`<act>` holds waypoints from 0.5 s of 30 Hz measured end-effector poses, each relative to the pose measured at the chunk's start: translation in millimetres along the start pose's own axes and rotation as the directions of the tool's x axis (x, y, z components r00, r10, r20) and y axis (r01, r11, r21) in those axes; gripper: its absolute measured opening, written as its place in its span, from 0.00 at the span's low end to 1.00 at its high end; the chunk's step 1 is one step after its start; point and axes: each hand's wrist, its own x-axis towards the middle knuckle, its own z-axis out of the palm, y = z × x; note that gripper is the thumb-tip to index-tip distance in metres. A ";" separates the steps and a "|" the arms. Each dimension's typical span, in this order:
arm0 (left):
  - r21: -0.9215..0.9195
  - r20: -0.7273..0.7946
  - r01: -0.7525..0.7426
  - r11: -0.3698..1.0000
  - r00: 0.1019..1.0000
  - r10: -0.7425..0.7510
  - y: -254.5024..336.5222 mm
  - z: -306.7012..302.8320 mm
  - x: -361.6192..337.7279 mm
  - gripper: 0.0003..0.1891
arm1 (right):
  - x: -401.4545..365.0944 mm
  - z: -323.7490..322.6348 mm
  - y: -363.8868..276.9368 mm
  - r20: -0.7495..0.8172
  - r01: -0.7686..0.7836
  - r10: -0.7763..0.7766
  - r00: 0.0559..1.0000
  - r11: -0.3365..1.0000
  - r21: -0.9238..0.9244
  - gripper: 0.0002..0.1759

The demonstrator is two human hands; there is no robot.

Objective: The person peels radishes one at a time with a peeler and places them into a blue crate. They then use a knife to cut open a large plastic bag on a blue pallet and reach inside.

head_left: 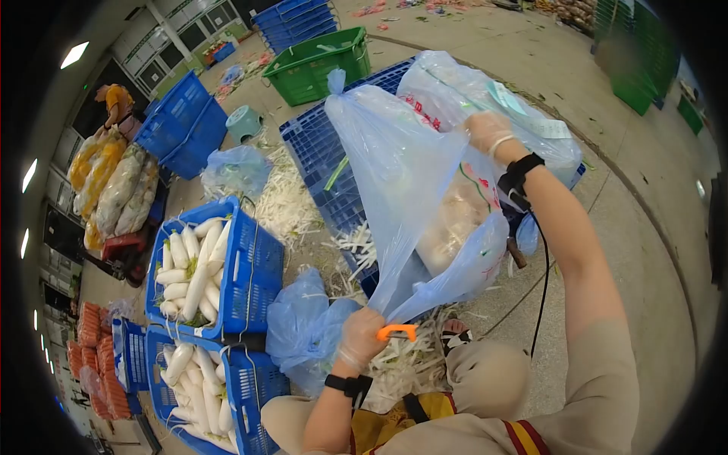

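A large blue translucent plastic bag (394, 174) is stretched between my two hands over the pallet. My left hand (361, 338), in a clear glove, is closed on the bag's lower edge. An orange tool that looks like a peeler (397, 331) sticks out from the same hand. Up at the right, my gloved right hand (487, 133) grips the bag's opposite side, its fingers closed. Pale contents (453, 220) show through plastic with red print below the bag; their kind is blurred. Another filled bag (523, 114) lies beyond my right hand.
White radishes fill two blue crates (254, 265) at the left. Pale peelings (288, 201) litter the floor around the blue pallet (307, 159). A green crate (318, 68) stands behind it. Crumpled blue bags (303, 318) lie by my left hand. A person (117, 106) is far left.
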 end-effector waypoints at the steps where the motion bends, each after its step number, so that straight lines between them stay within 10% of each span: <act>1: 0.022 0.008 0.029 0.999 1.000 -0.029 -1.6 1.2 -5.0 0.10 | 10.5 6.5 24.2 -0.002 -0.067 0.067 0.998 0.998 -0.020 0.16; 4: -0.040 0.109 0.261 0.964 0.961 -0.256 -19.2 23.1 -42.8 0.07 | 8.6 7.9 93.9 0.050 -0.384 0.382 0.923 0.907 0.173 0.14; 9: -0.140 0.268 0.698 0.702 0.710 -0.652 -37.1 29.6 -26.5 0.13 | 10.1 29.1 71.3 -0.014 -0.419 0.431 0.902 0.883 0.213 0.15; 10: -0.404 0.213 0.735 0.544 0.654 -0.726 -42.7 20.9 -15.9 0.15 | 11.1 22.9 68.2 -0.045 -0.298 0.332 0.942 0.891 0.344 0.15; 15: -0.731 -0.285 0.321 0.603 0.658 -0.697 -42.1 -7.2 75.2 0.17 | -15.1 -41.4 13.9 -0.237 0.017 0.106 0.966 0.886 0.462 0.18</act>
